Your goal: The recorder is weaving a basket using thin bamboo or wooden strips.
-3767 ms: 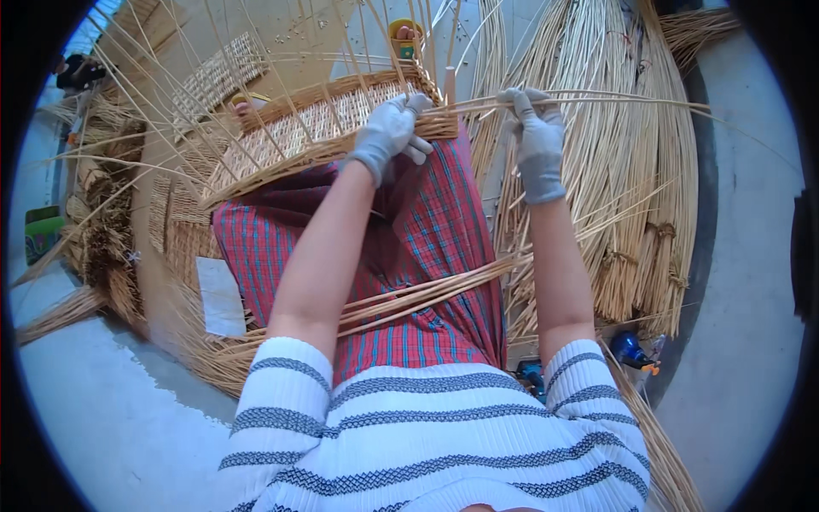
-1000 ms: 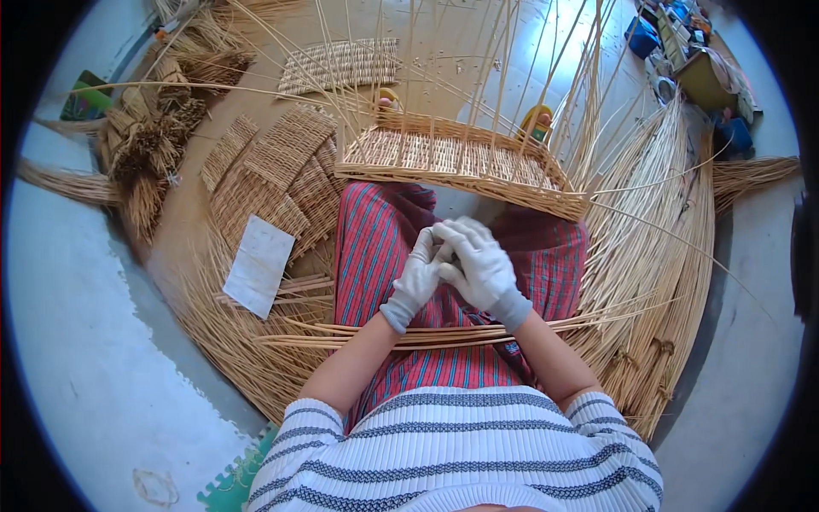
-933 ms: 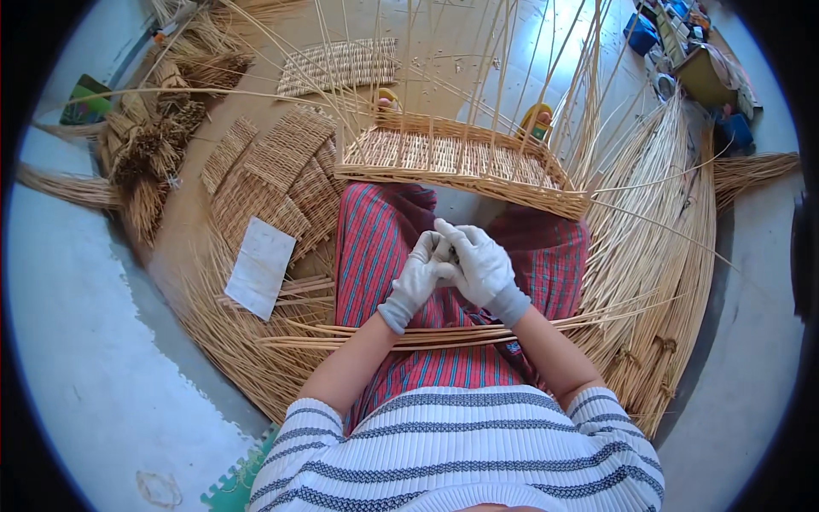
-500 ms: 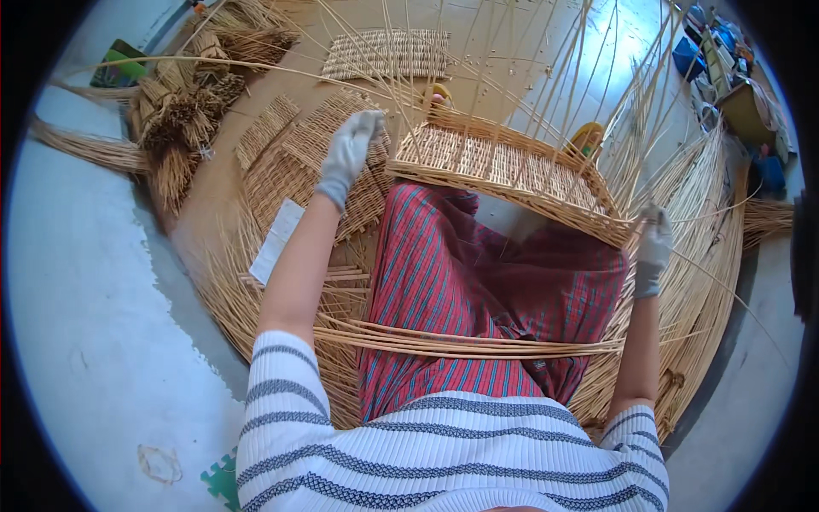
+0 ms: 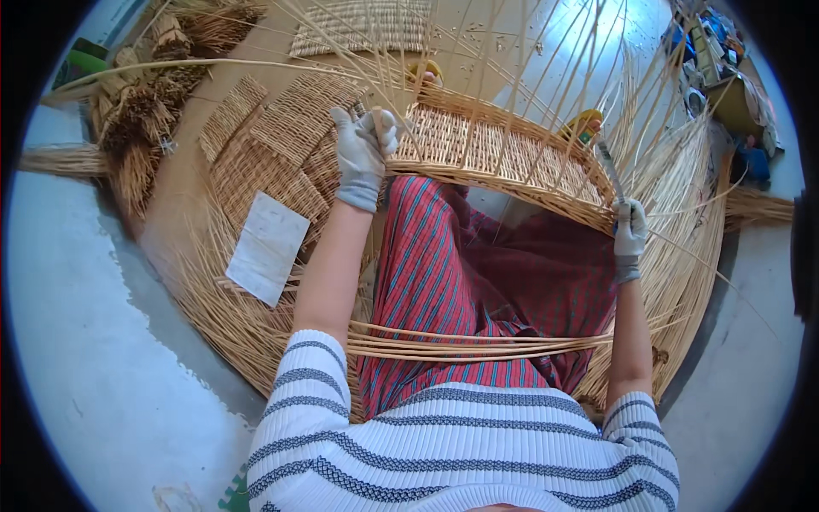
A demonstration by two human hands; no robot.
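A shallow rectangular wicker basket (image 5: 503, 152) rests across my knees, its long upright stakes fanning away from me. My left hand (image 5: 363, 154), in a pale grey-cuffed glove, is closed at the basket's left corner around a wicker stake (image 5: 379, 122). At the right corner my gloved right hand (image 5: 630, 229) is closed on a narrow grey blade-like tool (image 5: 611, 173), which points up along the basket's end. A bit of blue shows by that fist, perhaps its handle. Several long canes (image 5: 478, 347) lie across my lap over a red striped cloth (image 5: 426, 282).
Woven panels (image 5: 303, 119) and a white sheet (image 5: 268, 247) lie to the left, with another panel (image 5: 363, 27) beyond. Straw bundles (image 5: 145, 111) stand at far left. Loose canes (image 5: 687, 247) spread at right; assorted items (image 5: 725, 85) sit at the upper right.
My left hand has moved onto the basket's left corner and closed there. My right hand has shifted slightly left, and the grey tool now shows clearly. The view has shifted a little.
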